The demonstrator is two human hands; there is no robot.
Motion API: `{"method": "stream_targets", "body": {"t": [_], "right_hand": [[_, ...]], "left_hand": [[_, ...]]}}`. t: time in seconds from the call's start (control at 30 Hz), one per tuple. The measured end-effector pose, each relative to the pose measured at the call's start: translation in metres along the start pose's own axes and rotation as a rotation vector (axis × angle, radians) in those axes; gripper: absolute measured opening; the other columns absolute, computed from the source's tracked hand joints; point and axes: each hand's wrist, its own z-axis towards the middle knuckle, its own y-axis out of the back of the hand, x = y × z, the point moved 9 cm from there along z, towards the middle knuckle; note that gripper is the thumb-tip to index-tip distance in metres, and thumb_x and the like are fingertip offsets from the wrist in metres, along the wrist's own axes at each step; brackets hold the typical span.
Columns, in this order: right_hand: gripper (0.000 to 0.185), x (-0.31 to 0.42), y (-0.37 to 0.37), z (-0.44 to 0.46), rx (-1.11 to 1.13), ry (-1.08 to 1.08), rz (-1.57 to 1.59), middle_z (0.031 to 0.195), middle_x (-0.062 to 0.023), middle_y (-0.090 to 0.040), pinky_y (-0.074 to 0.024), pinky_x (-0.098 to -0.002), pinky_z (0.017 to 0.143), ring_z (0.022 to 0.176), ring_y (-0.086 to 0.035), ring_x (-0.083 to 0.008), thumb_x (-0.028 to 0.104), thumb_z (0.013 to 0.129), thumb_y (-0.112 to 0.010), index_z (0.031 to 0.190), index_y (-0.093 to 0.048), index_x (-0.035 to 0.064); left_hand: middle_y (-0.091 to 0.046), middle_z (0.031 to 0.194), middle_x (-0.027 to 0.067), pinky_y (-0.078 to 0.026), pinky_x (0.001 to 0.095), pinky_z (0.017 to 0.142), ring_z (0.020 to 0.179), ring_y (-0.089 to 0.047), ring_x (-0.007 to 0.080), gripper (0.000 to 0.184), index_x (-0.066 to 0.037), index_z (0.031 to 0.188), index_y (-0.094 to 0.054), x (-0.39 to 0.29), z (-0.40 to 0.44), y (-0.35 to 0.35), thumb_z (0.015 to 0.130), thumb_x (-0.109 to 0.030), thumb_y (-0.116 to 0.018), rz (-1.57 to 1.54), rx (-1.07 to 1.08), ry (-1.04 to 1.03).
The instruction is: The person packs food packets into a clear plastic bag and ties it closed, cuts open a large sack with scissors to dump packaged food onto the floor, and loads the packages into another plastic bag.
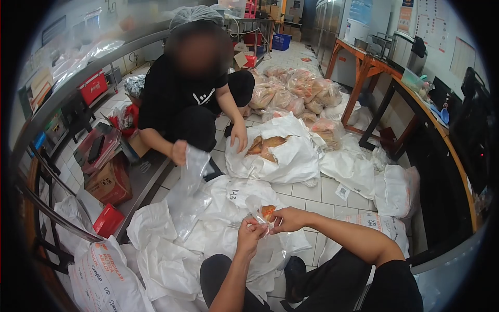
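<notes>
One big white sack point(300, 167) is seen far off. Near, a clear bag point(253, 203) is pinched by the left hand point(250, 229). Orange food point(268, 211) is set just left of the nearer right hand point(290, 219), whose fingers are bent; its hold and the food's long way cannot be told.

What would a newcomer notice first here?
Likely the open white sack at centre, brown pieces showing in its opening, with a pile of filled bags behind it. In front, the wearer's left hand and right hand hold a small clear bag and an orange piece. Opposite, a crouching person holds a larger clear bag.
</notes>
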Motion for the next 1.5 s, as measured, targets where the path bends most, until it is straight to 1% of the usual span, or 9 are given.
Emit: {"method": "stream_targets", "body": {"t": [0.07,0.2,0.47,0.6,0.7,0.8,1.1,1.27,1.5], "right_hand": [[0.057,-0.008,-0.001,0.003,-0.017,-0.010,-0.021,0.097,-0.0104,-0.069,-0.0515,-0.0322,0.078,0.089,-0.067,-0.0232,0.045,0.079,-0.071,0.114,-0.059,0.0025],[0.056,-0.017,-0.008,0.011,0.005,0.029,-0.049,0.096,-0.0102,-0.069,-0.0516,-0.0320,0.078,0.089,-0.067,-0.0232,0.045,0.079,-0.071,0.113,-0.060,0.0018],[0.055,-0.022,-0.015,0.014,0.031,0.021,-0.016,0.099,-0.0115,-0.068,-0.0519,-0.0315,0.079,0.091,-0.066,-0.0228,0.044,0.080,-0.070,0.114,-0.059,0.0022],[0.055,-0.011,-0.009,0.010,-0.011,0.066,0.010,0.099,-0.0129,-0.068,-0.0516,-0.0322,0.080,0.092,-0.066,-0.0241,0.045,0.081,-0.070,0.114,-0.059,0.0023],[0.057,-0.031,-0.023,0.016,0.074,-0.044,-0.132,0.099,-0.0148,-0.068,-0.0510,-0.0335,0.081,0.092,-0.066,-0.0262,0.049,0.081,-0.067,0.111,-0.060,0.0014],[0.057,-0.034,-0.032,0.016,0.125,-0.078,-0.226,0.100,-0.0157,-0.068,-0.0505,-0.0347,0.082,0.092,-0.065,-0.0278,0.052,0.082,-0.065,0.106,-0.062,0.0007],[0.057,-0.034,-0.032,0.021,0.086,-0.041,-0.153,0.099,-0.0158,-0.069,-0.0512,-0.0345,0.081,0.092,-0.066,-0.0280,0.050,0.082,-0.065,0.104,-0.064,-0.0017],[0.056,-0.030,-0.031,0.023,0.066,-0.054,-0.180,0.099,-0.0172,-0.068,-0.0513,-0.0342,0.082,0.093,-0.066,-0.0287,0.050,0.082,-0.065,0.104,-0.064,-0.0017],[0.056,-0.024,-0.033,0.028,0.080,-0.057,-0.166,0.097,-0.0178,-0.069,-0.0517,-0.0348,0.080,0.091,-0.066,-0.0295,0.050,0.081,-0.065,0.101,-0.066,-0.0025]], "left_hand": [[-0.060,0.078,0.0050,-0.051,0.0278,0.065,0.069,-0.060,0.0123,0.034,-0.011,0.092,-0.040,0.001,0.007,0.004,0.082,0.001,-0.070,0.009,-0.026,-0.073],[-0.058,0.076,0.0031,-0.051,0.0281,0.065,0.068,-0.060,0.0120,0.034,-0.011,0.092,-0.039,0.004,0.011,0.005,0.082,0.000,-0.069,-0.025,-0.036,-0.095],[-0.060,0.090,0.0131,-0.051,0.0340,0.075,0.077,-0.062,0.0213,0.046,-0.007,0.112,-0.034,0.020,0.004,0.013,0.081,0.004,-0.066,-0.112,-0.114,0.131],[-0.060,0.090,0.0132,-0.052,0.0326,0.073,0.078,-0.063,0.0205,0.044,-0.005,0.110,-0.035,0.022,0.000,0.013,0.081,0.004,-0.066,-0.056,-0.147,0.175],[-0.061,0.089,0.0126,-0.053,0.0308,0.071,0.078,-0.063,0.0194,0.043,-0.005,0.109,-0.035,0.027,-0.002,0.017,0.082,0.002,-0.067,-0.001,-0.197,0.190],[-0.059,0.092,0.0124,-0.051,0.0346,0.078,0.084,-0.062,0.0221,0.042,-0.003,0.112,-0.037,0.028,0.001,0.019,0.082,0.000,-0.066,0.040,-0.174,0.133],[-0.061,0.092,0.0132,-0.052,0.0328,0.077,0.083,-0.063,0.0207,0.050,-0.003,0.115,-0.034,0.036,0.000,0.017,0.080,-0.001,-0.070,-0.150,-0.115,0.199],[-0.061,0.089,0.0135,-0.052,0.0299,0.068,0.077,-0.063,0.0205,0.046,-0.005,0.106,-0.036,0.031,-0.003,0.026,0.078,0.001,-0.072,-0.078,-0.278,0.165],[-0.059,0.080,0.0104,-0.050,0.0290,0.062,0.068,-0.061,0.0172,0.045,-0.010,0.093,-0.033,0.032,0.009,0.030,0.077,0.001,-0.074,-0.093,-0.216,0.062]]}}
